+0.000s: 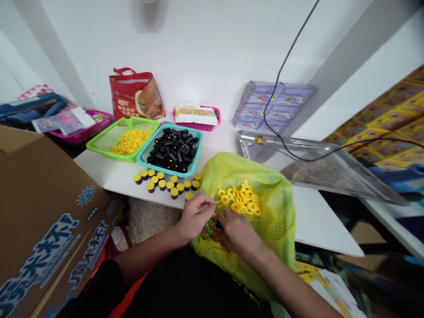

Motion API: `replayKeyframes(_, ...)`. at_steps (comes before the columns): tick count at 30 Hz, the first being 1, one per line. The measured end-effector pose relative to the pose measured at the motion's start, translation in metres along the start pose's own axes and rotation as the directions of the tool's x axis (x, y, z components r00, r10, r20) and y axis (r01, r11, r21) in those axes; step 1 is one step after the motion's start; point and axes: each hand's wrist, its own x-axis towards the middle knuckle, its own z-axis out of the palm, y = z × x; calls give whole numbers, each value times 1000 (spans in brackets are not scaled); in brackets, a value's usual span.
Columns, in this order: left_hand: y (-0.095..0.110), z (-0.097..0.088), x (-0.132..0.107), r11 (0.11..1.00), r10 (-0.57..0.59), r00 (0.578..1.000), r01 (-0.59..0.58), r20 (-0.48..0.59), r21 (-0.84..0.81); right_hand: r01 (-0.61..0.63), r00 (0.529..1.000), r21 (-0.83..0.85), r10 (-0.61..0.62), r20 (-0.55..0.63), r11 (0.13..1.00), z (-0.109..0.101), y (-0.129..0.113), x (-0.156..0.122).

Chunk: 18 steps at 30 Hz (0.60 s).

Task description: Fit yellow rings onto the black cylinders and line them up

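Observation:
My left hand (pixel 198 215) is at the near left edge of a basket lined with a yellow-green plastic bag (pixel 278 190). Its fingers are curled together, and whatever they hold is hidden. My right hand (pixel 237 230) reaches down into multicoloured beads (pixel 208 230) in the bag, its fingers bent round a small black container (pixel 218 224) that shows only in part. Beyond both hands, yellow ring-shaped pieces (pixel 243 201) lie in a heap inside the bag. Several black containers with yellow tops (pixel 162 184) stand on the white table, left of the bag.
A blue basket (pixel 141 160) holds black containers; a green basket (pixel 96 145) holds yellow pieces. Behind stand a red bag (pixel 132 95), a pink basket (pixel 205 127) and purple boxes (pixel 274 106). A cardboard box (pixel 49 212) is at left; a black cable (pixel 276 84) crosses a clear plastic tray (pixel 318 172).

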Motion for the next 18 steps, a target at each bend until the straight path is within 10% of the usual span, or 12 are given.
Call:
replayKeyframes(5,-2,0,0,998,30,999,-27,-38,54,78,996,59,-80,29,995,4,-11,21)
replayKeyframes(10,10,-9,-2,996,35,999,-32,-30,79,-35,983,460,114,-145,887,4,5,7)
replayKeyframes(14,11,-11,-1,931,228,974,-218,1,293,122,890,737,256,-378,665,0,13,-12)
replayKeyframes(18,10,0,0,923,198,946,-268,255,275,266,753,693,304,-583,671,6,7,-20)
